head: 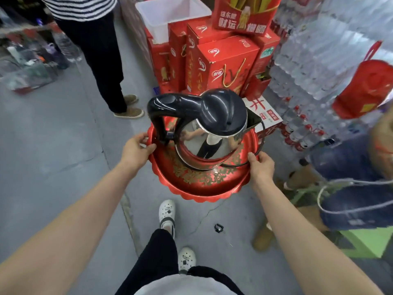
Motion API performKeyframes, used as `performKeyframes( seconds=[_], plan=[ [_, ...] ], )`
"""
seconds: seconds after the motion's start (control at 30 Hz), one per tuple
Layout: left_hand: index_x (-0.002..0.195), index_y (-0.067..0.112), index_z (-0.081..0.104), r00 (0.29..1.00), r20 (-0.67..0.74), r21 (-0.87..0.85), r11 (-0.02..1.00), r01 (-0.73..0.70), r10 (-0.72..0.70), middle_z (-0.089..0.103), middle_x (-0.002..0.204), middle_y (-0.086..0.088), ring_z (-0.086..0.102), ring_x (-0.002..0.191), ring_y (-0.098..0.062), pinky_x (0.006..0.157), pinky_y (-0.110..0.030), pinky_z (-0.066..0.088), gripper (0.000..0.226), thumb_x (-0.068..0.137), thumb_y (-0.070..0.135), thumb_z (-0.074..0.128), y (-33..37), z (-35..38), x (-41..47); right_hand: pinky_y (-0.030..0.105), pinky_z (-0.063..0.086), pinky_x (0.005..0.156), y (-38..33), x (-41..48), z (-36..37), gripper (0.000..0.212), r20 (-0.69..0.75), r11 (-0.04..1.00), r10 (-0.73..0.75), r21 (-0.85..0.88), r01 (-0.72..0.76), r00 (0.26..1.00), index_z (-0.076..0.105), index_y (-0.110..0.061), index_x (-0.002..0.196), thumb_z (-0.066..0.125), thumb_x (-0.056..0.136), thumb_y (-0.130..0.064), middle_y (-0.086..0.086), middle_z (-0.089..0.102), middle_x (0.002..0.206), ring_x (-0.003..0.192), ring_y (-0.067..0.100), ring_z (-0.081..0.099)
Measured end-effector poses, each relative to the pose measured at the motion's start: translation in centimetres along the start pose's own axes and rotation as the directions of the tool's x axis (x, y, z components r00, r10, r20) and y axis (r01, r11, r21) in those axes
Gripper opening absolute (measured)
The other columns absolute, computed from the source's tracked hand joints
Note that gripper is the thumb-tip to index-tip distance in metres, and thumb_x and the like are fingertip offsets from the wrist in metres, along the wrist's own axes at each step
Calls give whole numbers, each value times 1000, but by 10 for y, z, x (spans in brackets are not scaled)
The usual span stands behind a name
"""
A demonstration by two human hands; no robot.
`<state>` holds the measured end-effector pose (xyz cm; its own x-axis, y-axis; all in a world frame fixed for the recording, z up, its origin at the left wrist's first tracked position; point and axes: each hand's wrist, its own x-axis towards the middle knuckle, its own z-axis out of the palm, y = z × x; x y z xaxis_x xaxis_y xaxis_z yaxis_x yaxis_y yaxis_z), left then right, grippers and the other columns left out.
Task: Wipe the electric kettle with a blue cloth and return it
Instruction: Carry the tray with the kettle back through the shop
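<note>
Grey concrete shop floor [53, 156], red gift cartons [221, 67] at 12 o'clock, shrink-wrapped water bottles [319, 60] at 2 o'clock. Item: electric kettle [212, 133], mirror-bright steel body, glossy black plastic lid and handle, standing upright on a round red tray [197, 186] with scalloped rim and gold pattern. My left hand [136, 150] grips the rim at 9 o'clock, my right hand [260, 165] at 3 o'clock, fingers curled closed on it. I see no blue cloth; wiping stage uncertain, I judge carrying under way
</note>
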<state>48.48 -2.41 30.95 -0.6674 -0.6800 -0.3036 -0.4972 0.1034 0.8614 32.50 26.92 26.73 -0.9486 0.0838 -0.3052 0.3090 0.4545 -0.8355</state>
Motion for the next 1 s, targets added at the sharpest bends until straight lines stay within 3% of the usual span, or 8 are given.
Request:
performKeyframes(
  seconds=[0.13, 0.23, 0.37, 0.53, 0.6, 0.8, 0.9, 1.0],
  plan=[
    [109, 26, 60, 991, 127, 48, 998, -47, 41, 63, 94, -5, 67, 86, -39, 83, -49, 57, 31, 89, 2, 61, 31, 41, 81, 55, 56, 82, 0, 62, 13, 40, -100, 996, 80, -17, -82, 992, 57, 4, 86, 62, 83, -36, 26, 69, 85, 74, 30, 61],
    [108, 32, 58, 973, 224, 74, 995, -74, 56, 63, 88, 2, 65, 80, -35, 83, -47, 57, 39, 89, -1, 59, 55, 77, 138, 42, 45, 68, -15, 97, 14, 33, -167, 989, 135, -37, -143, 977, 49, -2, 74, 64, 93, -24, 15, 54, 71, 71, 24, 51],
    [107, 32, 64, 949, 310, 115, 988, -104, 64, 69, 99, -8, 67, 90, -39, 84, -52, 56, 41, 85, -3, 61, 70, 137, 207, 34, 31, 65, -10, 155, 8, 28, -231, 973, 205, -58, -224, 951, 51, -5, 76, 62, 96, -20, 8, 53, 71, 70, 24, 48],
    [122, 8, 64, 941, 333, 180, 975, -127, 61, 61, 95, -5, 55, 83, -21, 85, -37, 48, 40, 83, -4, 66, 85, 233, 273, 46, 48, 73, 13, 245, -2, 32, -274, 951, 288, -29, -307, 918, 56, 4, 82, 63, 92, -26, 25, 66, 82, 73, 26, 54],
    [124, 6, 63, 936, 347, 192, 973, -125, 52, 63, 93, -4, 56, 90, -23, 91, -39, 45, 43, 83, -6, 65, 85, 272, 299, 49, 51, 76, 25, 284, -2, 31, -266, 943, 318, -14, -334, 910, 58, 1, 83, 64, 91, -28, 24, 68, 83, 72, 25, 55],
    [124, 7, 61, 919, 392, 316, 935, -159, 24, 64, 123, -17, 60, 115, -33, 102, -41, 43, 42, 83, 9, 67, 47, 374, 390, 41, 49, 77, 72, 390, 9, 19, -223, 911, 411, 57, -409, 884, 62, -13, 76, 67, 91, -23, -1, 65, 70, 72, 20, 58],
    [121, 1, 62, 922, 388, 376, 912, -165, 7, 62, 120, -19, 58, 108, -31, 90, -29, 39, 35, 86, 2, 65, 41, 409, 416, 47, 53, 83, 94, 425, 22, 21, -213, 877, 477, 55, -477, 853, 61, -15, 76, 67, 94, -24, 0, 65, 72, 75, 25, 60],
    [114, 4, 64, 918, 396, 431, 881, -194, 8, 63, 113, -18, 58, 105, -32, 91, -36, 40, 28, 86, 3, 66, 28, 432, 437, 55, 58, 86, 114, 444, 35, 21, -216, 842, 535, 60, -536, 817, 64, -11, 82, 68, 94, -27, 8, 70, 80, 85, 37, 68]
  ],
)
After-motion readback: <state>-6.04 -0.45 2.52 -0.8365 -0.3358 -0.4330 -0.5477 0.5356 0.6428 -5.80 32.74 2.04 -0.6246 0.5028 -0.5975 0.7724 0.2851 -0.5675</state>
